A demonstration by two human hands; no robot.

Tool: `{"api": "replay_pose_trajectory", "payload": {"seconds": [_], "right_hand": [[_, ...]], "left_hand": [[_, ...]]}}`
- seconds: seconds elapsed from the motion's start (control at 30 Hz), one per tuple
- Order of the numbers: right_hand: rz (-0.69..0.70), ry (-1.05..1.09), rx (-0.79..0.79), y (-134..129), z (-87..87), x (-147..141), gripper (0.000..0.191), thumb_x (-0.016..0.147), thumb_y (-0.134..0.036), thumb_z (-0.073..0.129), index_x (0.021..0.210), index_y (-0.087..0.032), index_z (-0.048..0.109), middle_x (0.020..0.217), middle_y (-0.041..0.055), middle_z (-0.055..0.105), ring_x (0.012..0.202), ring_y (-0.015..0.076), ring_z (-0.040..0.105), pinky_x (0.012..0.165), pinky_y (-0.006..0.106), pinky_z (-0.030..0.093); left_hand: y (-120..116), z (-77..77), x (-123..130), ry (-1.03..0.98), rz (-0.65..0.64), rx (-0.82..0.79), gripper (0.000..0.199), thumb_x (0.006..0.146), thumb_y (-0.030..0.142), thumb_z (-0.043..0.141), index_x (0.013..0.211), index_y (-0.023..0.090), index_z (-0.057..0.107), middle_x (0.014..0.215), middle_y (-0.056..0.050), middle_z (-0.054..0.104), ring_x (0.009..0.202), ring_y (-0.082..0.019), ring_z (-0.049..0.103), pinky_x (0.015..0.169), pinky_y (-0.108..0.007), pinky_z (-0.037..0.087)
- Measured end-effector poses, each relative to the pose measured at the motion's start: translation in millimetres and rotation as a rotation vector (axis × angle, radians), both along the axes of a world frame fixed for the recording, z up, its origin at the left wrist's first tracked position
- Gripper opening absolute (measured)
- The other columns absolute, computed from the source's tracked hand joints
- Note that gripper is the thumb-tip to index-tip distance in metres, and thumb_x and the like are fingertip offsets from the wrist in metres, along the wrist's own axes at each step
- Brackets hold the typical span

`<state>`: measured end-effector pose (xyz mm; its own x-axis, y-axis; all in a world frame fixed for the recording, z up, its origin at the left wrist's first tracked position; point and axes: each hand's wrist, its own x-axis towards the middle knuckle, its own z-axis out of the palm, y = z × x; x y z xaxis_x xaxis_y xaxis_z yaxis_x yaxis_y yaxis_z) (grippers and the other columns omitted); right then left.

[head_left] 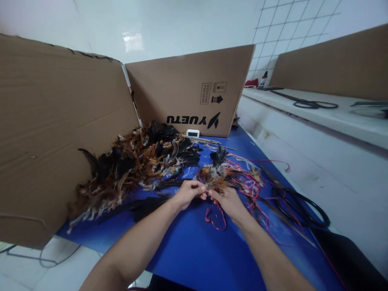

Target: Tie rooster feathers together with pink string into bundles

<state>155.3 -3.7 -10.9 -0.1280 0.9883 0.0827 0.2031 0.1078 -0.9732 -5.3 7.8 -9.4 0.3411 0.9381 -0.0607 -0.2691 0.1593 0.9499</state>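
Note:
Near the middle of the blue table (194,250), my two hands meet fingertip to fingertip. My left hand (189,193) is closed in a pinch at the base of a brown feather (222,182). My right hand (227,200) pinches the same spot from the other side. Its fingers partly hide the quill ends. A red string (218,226) hangs or lies just below my fingers; whether it is tied to the feather I cannot tell. Behind my hands lies a small bunch of brown and black feathers (209,171).
A large heap of brown and black feathers (142,157) lies on the left against cardboard panels (182,89). Tangled red string (248,178) and a coiled black cable (303,206) lie on the right. A small white digital display (193,133) and thin sticks (212,141) sit at the back.

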Motion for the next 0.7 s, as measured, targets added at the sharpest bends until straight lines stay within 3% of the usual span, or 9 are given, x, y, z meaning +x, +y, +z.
{"api": "replay_pose_trajectory", "payload": {"seconds": [0.4, 0.57, 0.7], "right_hand": [[-0.057, 0.359, -0.237, -8, 14.3, -8, 0.032, 0.057, -0.043, 0.074, 0.070, -0.017, 0.060, 0.065, 0.0020, 0.060, 0.059, 0.0134, 0.053, 0.055, 0.026, 0.042], [-0.090, 0.435, -0.263, -8, 18.4, -8, 0.031, 0.055, -0.040, 0.076, 0.069, -0.017, 0.061, 0.071, 0.0032, 0.062, 0.062, 0.0131, 0.053, 0.055, 0.026, 0.042], [-0.111, 0.395, -0.222, -5, 11.2, -6, 0.031, 0.057, -0.042, 0.075, 0.070, -0.017, 0.061, 0.066, 0.0020, 0.060, 0.059, 0.0134, 0.053, 0.054, 0.026, 0.043]], "left_hand": [[1, 1.2, -2, -0.162, -0.009, -0.111, 0.032, 0.058, 0.034, 0.080, 0.073, 0.008, 0.066, 0.060, -0.002, 0.060, 0.053, -0.007, 0.055, 0.059, -0.021, 0.046], [2, 0.8, -3, -0.209, -0.004, -0.125, 0.028, 0.063, 0.030, 0.078, 0.074, 0.008, 0.066, 0.061, -0.003, 0.061, 0.053, -0.007, 0.056, 0.059, -0.018, 0.047], [0, 1.3, -1, -0.215, 0.006, -0.130, 0.029, 0.062, 0.030, 0.079, 0.074, 0.009, 0.065, 0.064, -0.004, 0.064, 0.056, -0.008, 0.059, 0.060, -0.019, 0.049]]}}
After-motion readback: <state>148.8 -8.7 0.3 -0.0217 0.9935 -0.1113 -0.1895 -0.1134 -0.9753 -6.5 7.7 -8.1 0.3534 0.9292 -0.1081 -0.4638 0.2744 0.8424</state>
